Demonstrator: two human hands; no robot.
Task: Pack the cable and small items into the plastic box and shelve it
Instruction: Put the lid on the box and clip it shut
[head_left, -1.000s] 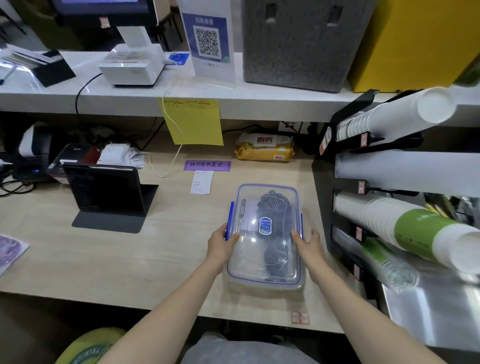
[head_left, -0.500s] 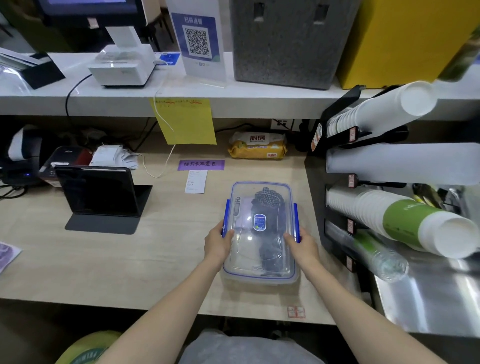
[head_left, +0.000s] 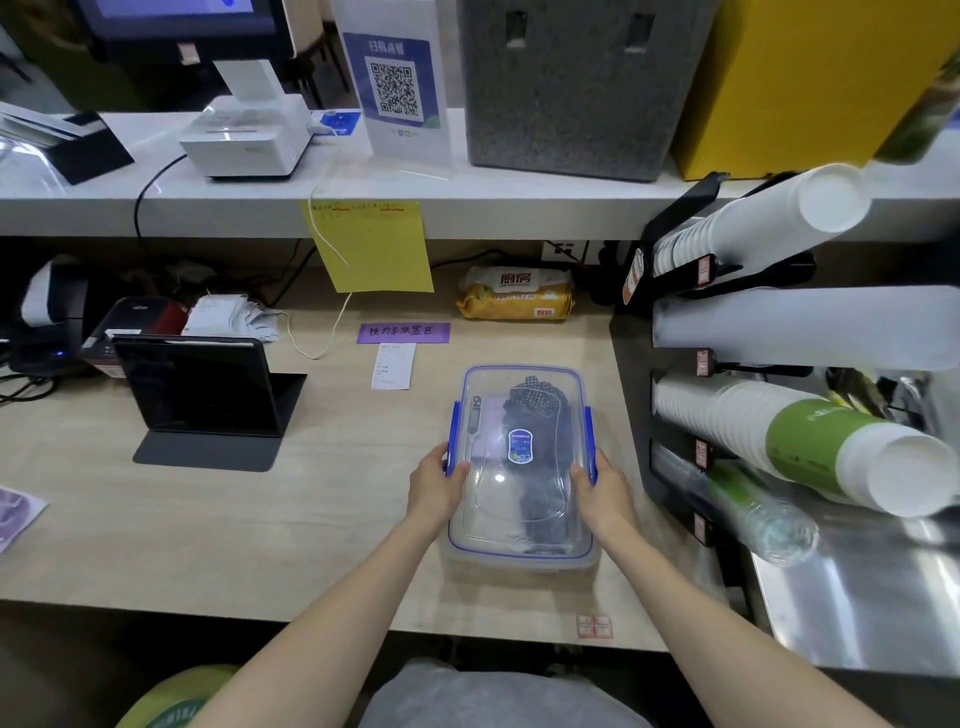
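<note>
A clear plastic box (head_left: 519, 545) with a blue-trimmed lid and blue side clips sits on the wooden counter (head_left: 311, 519), right of centre. Through the lid I see a dark bundle (head_left: 540, 410) and a slim dark pen-like item (head_left: 474, 415). My left hand (head_left: 435, 488) grips the box's left side at the blue clip. My right hand (head_left: 602, 488) grips the right side at the other clip. Both thumbs rest on the lid's edge.
A black cup dispenser rack (head_left: 727, 364) with paper cups stands close on the right. A tablet on a stand (head_left: 202, 389) is to the left, a receipt (head_left: 393, 365) and an orange wipes pack (head_left: 517, 293) behind. A white upper shelf (head_left: 467, 202) carries a printer and grey box.
My hands have slid slightly forward along the box's sides onto the blue clips. The box stays on the counter.
</note>
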